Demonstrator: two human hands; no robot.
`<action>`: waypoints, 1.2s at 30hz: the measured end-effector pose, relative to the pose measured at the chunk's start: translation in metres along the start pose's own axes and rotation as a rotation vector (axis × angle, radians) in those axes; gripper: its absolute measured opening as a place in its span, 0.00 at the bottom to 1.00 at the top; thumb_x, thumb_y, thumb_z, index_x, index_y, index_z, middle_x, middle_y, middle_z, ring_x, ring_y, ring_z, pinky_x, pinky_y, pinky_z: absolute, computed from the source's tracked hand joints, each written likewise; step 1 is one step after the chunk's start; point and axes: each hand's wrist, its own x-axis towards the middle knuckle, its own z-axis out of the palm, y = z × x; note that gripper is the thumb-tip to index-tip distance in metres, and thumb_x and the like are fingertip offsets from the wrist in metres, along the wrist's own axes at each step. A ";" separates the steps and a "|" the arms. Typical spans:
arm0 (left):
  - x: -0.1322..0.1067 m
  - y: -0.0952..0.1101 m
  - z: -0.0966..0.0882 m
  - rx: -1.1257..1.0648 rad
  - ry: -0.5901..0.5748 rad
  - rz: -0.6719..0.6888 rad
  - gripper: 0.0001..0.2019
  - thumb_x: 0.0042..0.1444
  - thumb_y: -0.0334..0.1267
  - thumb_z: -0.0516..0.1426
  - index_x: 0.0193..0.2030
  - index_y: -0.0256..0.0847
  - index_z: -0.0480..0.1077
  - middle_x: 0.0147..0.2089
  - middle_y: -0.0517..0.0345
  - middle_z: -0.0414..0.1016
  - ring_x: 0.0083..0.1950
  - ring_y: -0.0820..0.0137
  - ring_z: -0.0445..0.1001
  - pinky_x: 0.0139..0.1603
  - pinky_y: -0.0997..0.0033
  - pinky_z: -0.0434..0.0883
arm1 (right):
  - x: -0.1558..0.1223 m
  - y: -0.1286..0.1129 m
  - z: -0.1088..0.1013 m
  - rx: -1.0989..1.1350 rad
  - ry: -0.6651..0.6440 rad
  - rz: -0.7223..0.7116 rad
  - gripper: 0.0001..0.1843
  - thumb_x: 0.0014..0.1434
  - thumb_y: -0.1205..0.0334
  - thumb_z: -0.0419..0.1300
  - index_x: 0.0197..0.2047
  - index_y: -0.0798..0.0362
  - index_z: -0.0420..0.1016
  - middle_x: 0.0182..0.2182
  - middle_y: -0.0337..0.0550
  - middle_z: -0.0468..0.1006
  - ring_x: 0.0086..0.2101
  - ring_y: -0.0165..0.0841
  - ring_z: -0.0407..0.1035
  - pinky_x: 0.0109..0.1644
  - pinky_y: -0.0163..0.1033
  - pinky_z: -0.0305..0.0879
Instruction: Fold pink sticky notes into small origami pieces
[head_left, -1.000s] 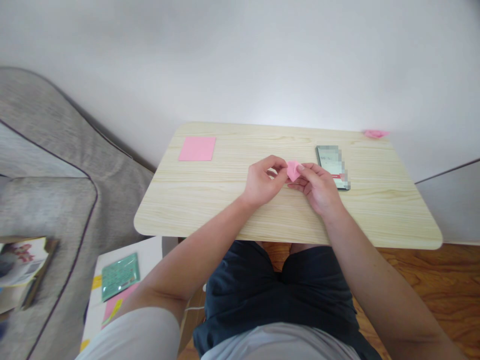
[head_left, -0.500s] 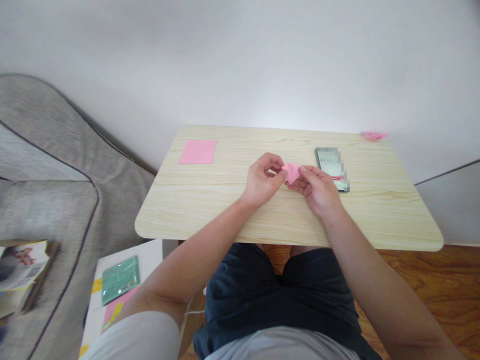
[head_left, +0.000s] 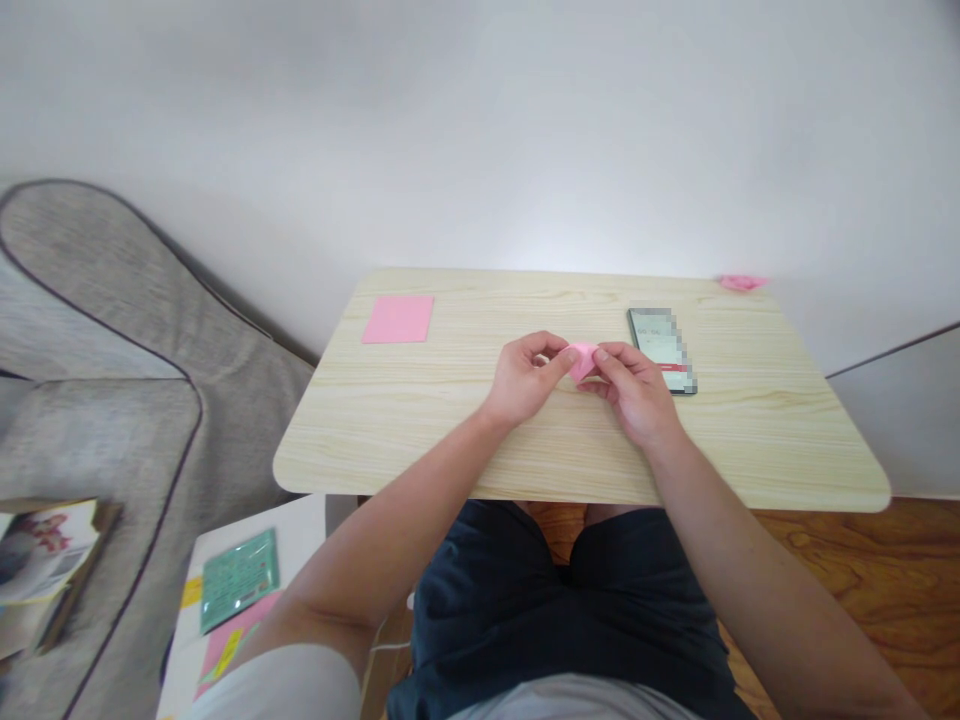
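Observation:
A small folded piece of pink paper (head_left: 581,363) is held above the table between both hands. My left hand (head_left: 529,375) pinches its left side with thumb and fingers. On the other side, my right hand (head_left: 634,390) grips it between thumb and fingers, the rest curled beneath. Fingers cover much of the paper, so its exact folded shape is hard to make out. A flat pink paper square (head_left: 398,319) lies at the table's back left. Just beyond my right hand rests a phone (head_left: 658,345), its screen partly blurred out.
The pale wooden table (head_left: 420,430) stands against a white wall. A folded pink paper piece (head_left: 742,283) sits at its back right edge. Lower left, a green packet (head_left: 240,580) lies on a white surface. A grey sofa (head_left: 112,450) with a box of papers is further left.
My hands have drawn slightly closer together on the pink paper, and less of it shows. The whole view has tilted a little, shifting the table lower in the picture.

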 end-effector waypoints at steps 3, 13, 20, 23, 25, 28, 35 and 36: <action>0.000 -0.002 0.000 0.040 0.004 0.026 0.13 0.59 0.49 0.65 0.35 0.40 0.79 0.34 0.58 0.82 0.33 0.73 0.74 0.32 0.72 0.66 | 0.000 0.001 -0.001 -0.010 0.009 -0.004 0.11 0.59 0.48 0.71 0.39 0.46 0.82 0.36 0.36 0.83 0.36 0.31 0.78 0.42 0.38 0.81; -0.001 0.001 0.001 0.095 0.004 0.051 0.11 0.60 0.46 0.64 0.34 0.40 0.79 0.34 0.58 0.82 0.35 0.71 0.76 0.38 0.69 0.70 | -0.002 0.001 0.000 -0.019 0.062 -0.029 0.13 0.57 0.48 0.73 0.39 0.46 0.82 0.36 0.37 0.83 0.38 0.33 0.78 0.43 0.40 0.82; -0.001 0.001 0.001 0.050 -0.017 0.014 0.10 0.59 0.45 0.65 0.35 0.39 0.78 0.33 0.58 0.81 0.34 0.72 0.75 0.35 0.71 0.68 | -0.003 0.001 0.001 -0.089 0.085 -0.101 0.11 0.59 0.49 0.71 0.40 0.44 0.82 0.35 0.37 0.82 0.35 0.33 0.77 0.40 0.40 0.81; -0.001 -0.001 0.001 0.017 0.000 0.006 0.10 0.58 0.44 0.65 0.38 0.40 0.78 0.36 0.57 0.81 0.36 0.71 0.77 0.36 0.72 0.70 | -0.003 0.001 0.001 -0.141 0.079 -0.124 0.10 0.60 0.49 0.70 0.41 0.44 0.82 0.36 0.37 0.82 0.35 0.32 0.77 0.40 0.38 0.80; -0.001 -0.001 0.002 0.032 0.009 0.013 0.09 0.59 0.43 0.64 0.38 0.40 0.78 0.36 0.56 0.82 0.38 0.70 0.77 0.37 0.71 0.71 | -0.003 0.002 0.001 -0.169 0.077 -0.142 0.09 0.61 0.49 0.70 0.40 0.43 0.82 0.35 0.36 0.82 0.34 0.32 0.77 0.40 0.38 0.79; -0.001 0.000 0.002 0.061 0.022 0.023 0.07 0.58 0.41 0.64 0.37 0.40 0.78 0.36 0.57 0.82 0.38 0.70 0.78 0.38 0.71 0.71 | -0.003 0.003 0.001 -0.198 0.078 -0.167 0.08 0.62 0.50 0.69 0.41 0.43 0.83 0.35 0.37 0.83 0.34 0.31 0.77 0.40 0.37 0.79; -0.003 0.004 0.004 0.108 0.036 0.045 0.04 0.59 0.37 0.63 0.35 0.39 0.78 0.34 0.59 0.81 0.36 0.72 0.76 0.38 0.71 0.69 | -0.001 0.004 0.000 -0.272 0.089 -0.235 0.10 0.61 0.50 0.71 0.42 0.46 0.82 0.34 0.39 0.84 0.35 0.33 0.77 0.39 0.39 0.78; -0.003 0.004 0.004 0.112 0.037 0.044 0.04 0.59 0.37 0.63 0.35 0.39 0.78 0.34 0.59 0.81 0.36 0.72 0.76 0.38 0.71 0.69 | -0.001 0.003 0.000 -0.281 0.089 -0.244 0.10 0.60 0.50 0.71 0.41 0.46 0.82 0.34 0.39 0.83 0.34 0.33 0.77 0.39 0.39 0.77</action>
